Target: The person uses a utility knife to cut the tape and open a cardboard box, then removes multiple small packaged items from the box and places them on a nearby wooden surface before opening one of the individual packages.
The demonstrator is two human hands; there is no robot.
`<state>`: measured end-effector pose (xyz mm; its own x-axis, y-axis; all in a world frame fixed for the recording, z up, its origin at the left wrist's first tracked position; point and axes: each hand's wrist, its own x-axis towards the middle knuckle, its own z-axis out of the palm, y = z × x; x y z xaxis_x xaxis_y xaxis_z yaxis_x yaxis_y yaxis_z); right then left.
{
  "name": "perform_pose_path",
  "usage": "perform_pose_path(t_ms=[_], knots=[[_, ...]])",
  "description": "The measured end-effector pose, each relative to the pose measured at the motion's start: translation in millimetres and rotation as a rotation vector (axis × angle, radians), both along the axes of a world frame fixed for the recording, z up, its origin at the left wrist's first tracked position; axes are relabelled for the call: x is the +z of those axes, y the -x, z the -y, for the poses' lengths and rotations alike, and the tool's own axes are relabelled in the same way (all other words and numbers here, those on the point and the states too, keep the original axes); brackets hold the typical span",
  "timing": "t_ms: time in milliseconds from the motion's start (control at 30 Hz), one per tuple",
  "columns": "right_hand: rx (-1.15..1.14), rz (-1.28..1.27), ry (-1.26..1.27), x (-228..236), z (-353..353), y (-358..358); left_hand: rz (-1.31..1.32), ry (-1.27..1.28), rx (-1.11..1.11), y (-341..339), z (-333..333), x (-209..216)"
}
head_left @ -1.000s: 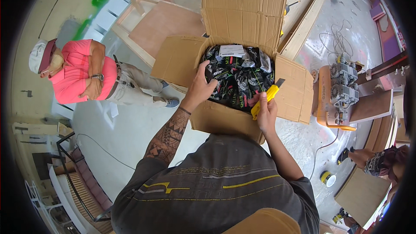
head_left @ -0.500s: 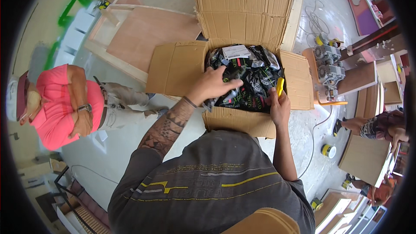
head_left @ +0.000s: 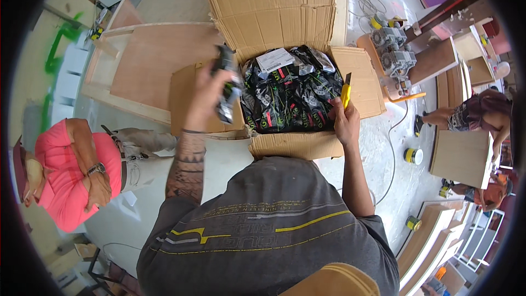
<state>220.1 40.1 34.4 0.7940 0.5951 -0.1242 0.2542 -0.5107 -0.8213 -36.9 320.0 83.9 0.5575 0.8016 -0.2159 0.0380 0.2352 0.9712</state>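
Observation:
An opened cardboard box [head_left: 295, 145] stands in front of me with its flaps spread. Shiny black plastic packets [head_left: 293, 101] with green and red print fill it. On top of them, toward the back, lies a white paper slip [head_left: 275, 60]. My left hand [head_left: 204, 92], smeared by motion, is closed on one black plastic packet [head_left: 225, 89] above the left flap. At the box's right side, my right hand [head_left: 347, 123] grips a yellow utility knife [head_left: 346, 96]. Its dark blade points up and away from me.
To the left stands a person in a pink shirt [head_left: 63, 164], arms crossed. A wooden frame panel [head_left: 159, 68] lies behind the box's left flap. Right of the box are an air compressor [head_left: 392, 55], a floor cable [head_left: 399, 126] and a can [head_left: 413, 156]. Other people are farther right.
My left hand has lifted a black packet out of the box and carried it left. My right hand keeps the knife at the right side. The view has shifted, moving the box leftward in it.

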Motion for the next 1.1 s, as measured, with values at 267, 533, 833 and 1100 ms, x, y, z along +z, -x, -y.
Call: perform_pose_path(t_ms=[267, 533, 833, 1100], knots=[[0.028, 0.006, 0.05, 1, 0, 0, -1.105, -0.793, 0.183, 141, -210, -114], [-0.016, 0.009, 0.063, -8, 1, -7, -0.665, -1.174, 0.181, 39, -98, -58], [-0.013, -0.089, -0.128, -28, 6, -12, -0.361, -1.542, -1.017, -50, 42, -48], [0.01, -0.073, -0.17, -37, 10, -17, -0.427, -1.409, -0.937, -41, 29, -52]])
